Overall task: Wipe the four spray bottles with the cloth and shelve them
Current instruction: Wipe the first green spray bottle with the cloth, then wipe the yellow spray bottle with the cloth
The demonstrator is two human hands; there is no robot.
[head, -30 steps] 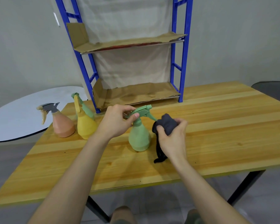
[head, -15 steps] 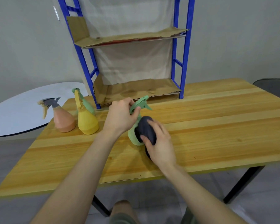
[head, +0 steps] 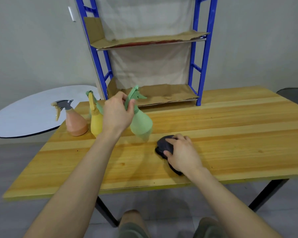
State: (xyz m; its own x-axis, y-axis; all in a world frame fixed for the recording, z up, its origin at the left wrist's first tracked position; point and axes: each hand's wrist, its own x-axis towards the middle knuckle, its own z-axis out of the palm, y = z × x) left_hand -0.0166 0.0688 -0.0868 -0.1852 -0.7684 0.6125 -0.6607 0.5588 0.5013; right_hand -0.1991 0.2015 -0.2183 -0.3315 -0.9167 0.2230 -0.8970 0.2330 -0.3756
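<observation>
Four sprayers are in view, and one is in hand: the left hand (head: pixel 117 115) has its fingers closed around the trigger head of the pale green spray bottle (head: pixel 141 124), which hangs below the hand, tilted, and seems lifted just clear of the wooden table (head: pixel 230 127), though its base is blurred; the right hand (head: pixel 182 152), nearer to the person and to the right of the bottle, lies curled over the dark cloth (head: pixel 164 146) and holds it bunched against the table; to the left of the left hand stand the yellow bottle (head: pixel 95 124) and the orange bottle (head: pixel 76 124), with a second green sprayer head (head: pixel 89 92) showing behind the yellow one; just beyond the left hand is the lower cardboard-lined shelf (head: pixel 170 96) of the blue rack (head: pixel 203 66). I judge the step to be shelving this bottle; to do it well, turn it upright before it passes the shelf edge, set the base flat on the cardboard, which looks loose and wavy, place it toward one side so three more can fit, and release only when it stands alone.
</observation>
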